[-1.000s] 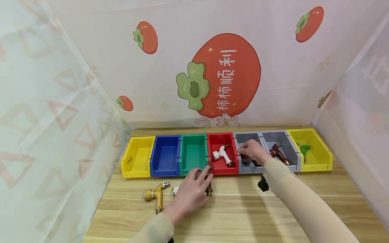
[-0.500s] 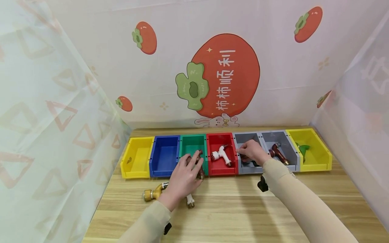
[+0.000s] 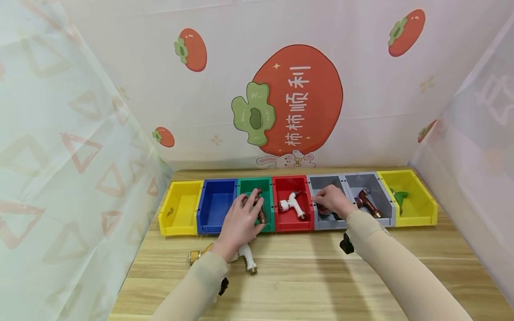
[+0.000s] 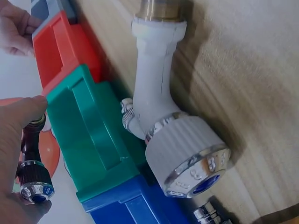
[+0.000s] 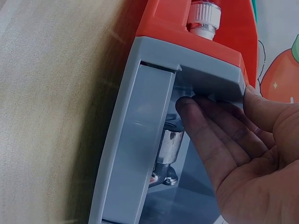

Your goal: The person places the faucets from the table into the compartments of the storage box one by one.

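My left hand grips a dark brown-red faucet over the green bin. In the left wrist view this faucet is held between thumb and fingers, its ribbed knob downward. Below that hand, a white faucet lies on the table, with a gold faucet to its left, partly hidden by the sleeve. My right hand pinches the side wall of the left grey bin, thumb outside and fingers inside. A dark faucet with a chrome collar lies in that bin.
The red bin holds a white faucet. Another brown-red faucet lies in the right grey bin, a green one in the right yellow bin. A blue bin and a yellow bin stand left.
My left hand has carried the brown-red faucet from the table in front of the bins up and left over the green bin, uncovering the white faucet. My right hand stays put.
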Motion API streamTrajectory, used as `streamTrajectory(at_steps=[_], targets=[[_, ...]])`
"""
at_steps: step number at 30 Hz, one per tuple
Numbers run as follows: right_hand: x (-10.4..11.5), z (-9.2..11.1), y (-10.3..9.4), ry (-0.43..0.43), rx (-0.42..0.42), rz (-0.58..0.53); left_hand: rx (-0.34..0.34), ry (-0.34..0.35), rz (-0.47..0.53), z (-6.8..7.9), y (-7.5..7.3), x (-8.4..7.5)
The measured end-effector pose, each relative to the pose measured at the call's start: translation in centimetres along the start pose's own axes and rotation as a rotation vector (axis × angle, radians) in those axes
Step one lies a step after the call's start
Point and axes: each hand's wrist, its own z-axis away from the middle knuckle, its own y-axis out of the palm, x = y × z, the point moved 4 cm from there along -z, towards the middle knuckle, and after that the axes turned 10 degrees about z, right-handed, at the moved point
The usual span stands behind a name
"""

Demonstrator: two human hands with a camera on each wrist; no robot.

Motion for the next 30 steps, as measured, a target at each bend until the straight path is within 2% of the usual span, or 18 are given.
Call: streamTrajectory(at_steps=[13, 24, 30], targets=[[-0.1, -0.2, 0.1, -0.013, -0.006, -0.007, 0.074, -0.056, -0.013, -1.4, 0.9, 0.9], [-0.4, -0.8, 0.3, 0.017, -0.015, 0.005, 0.158, -0.094, -0.004, -2.1, 2.2, 1.7], [-0.4, -0.7, 0.3, 0.014, -0.015, 0.007, 0.262, -0.132, 0.038, -2.2, 2.7, 2.1]])
